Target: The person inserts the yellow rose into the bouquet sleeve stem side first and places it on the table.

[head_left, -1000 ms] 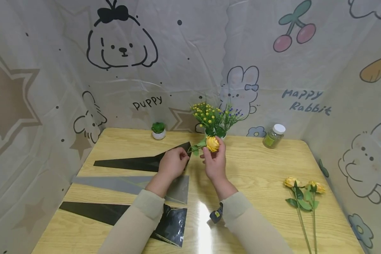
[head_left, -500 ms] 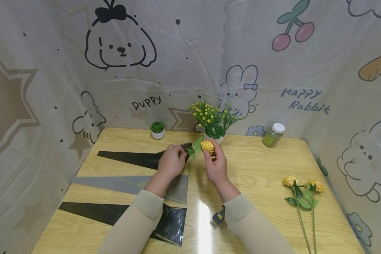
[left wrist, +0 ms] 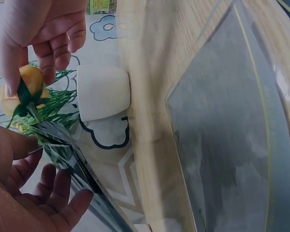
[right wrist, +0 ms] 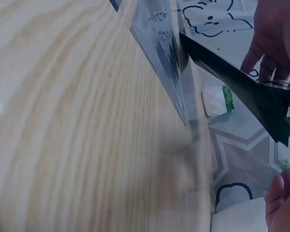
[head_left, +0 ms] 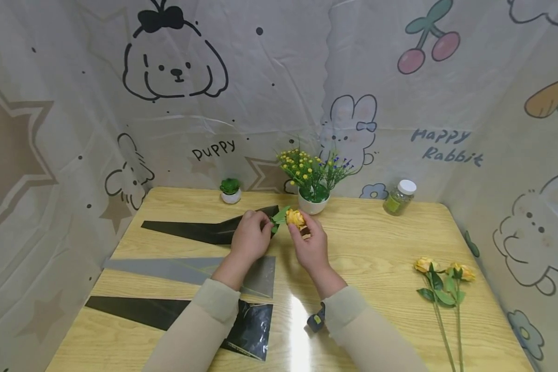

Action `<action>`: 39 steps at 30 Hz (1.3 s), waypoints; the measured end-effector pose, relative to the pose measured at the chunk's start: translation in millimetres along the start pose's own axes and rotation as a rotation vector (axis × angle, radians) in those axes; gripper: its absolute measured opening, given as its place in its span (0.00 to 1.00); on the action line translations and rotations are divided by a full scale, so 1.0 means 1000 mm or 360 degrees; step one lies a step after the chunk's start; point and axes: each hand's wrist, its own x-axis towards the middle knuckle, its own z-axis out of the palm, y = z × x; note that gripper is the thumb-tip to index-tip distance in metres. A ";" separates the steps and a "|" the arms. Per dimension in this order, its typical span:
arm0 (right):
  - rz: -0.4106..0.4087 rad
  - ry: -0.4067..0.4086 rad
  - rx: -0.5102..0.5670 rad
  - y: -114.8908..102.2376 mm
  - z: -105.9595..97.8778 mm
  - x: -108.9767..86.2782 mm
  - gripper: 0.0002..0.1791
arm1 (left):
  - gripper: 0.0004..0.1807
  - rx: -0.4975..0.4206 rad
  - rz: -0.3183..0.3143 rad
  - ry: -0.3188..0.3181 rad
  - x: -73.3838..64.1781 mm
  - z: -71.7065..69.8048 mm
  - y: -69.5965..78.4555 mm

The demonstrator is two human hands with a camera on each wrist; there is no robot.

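Right hand [head_left: 312, 245] pinches yellow rose [head_left: 295, 218] by the bloom, just outside black sleeve's [head_left: 204, 232] mouth, stem running in. Left hand [head_left: 252, 235] pinches the sleeve's rim, wide end up off the table [head_left: 367, 248]. White pot [head_left: 312, 207] close behind bloom; wide stretch of wood grain from right hand to two other roses [head_left: 442, 284]. Sleeve: glossy thin film, long taper. Bloom: round, ruffled.
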 end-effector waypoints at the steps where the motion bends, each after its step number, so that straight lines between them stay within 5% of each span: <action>1: 0.0006 -0.0010 -0.0027 0.001 0.001 0.000 0.22 | 0.07 -0.0003 0.0007 0.0007 0.000 0.000 0.000; 28: -0.0053 -0.0104 -0.0227 -0.006 0.013 -0.003 0.17 | 0.06 -0.0044 0.0218 0.0023 -0.005 0.000 0.008; 36: 0.0149 -0.0187 -0.0297 -0.004 0.016 0.003 0.17 | 0.06 -0.0097 0.0296 0.0029 -0.006 -0.001 0.006; 39: 0.0309 -0.0291 -0.0205 -0.007 0.017 0.006 0.19 | 0.06 -0.0115 0.0293 0.0022 -0.006 -0.001 0.005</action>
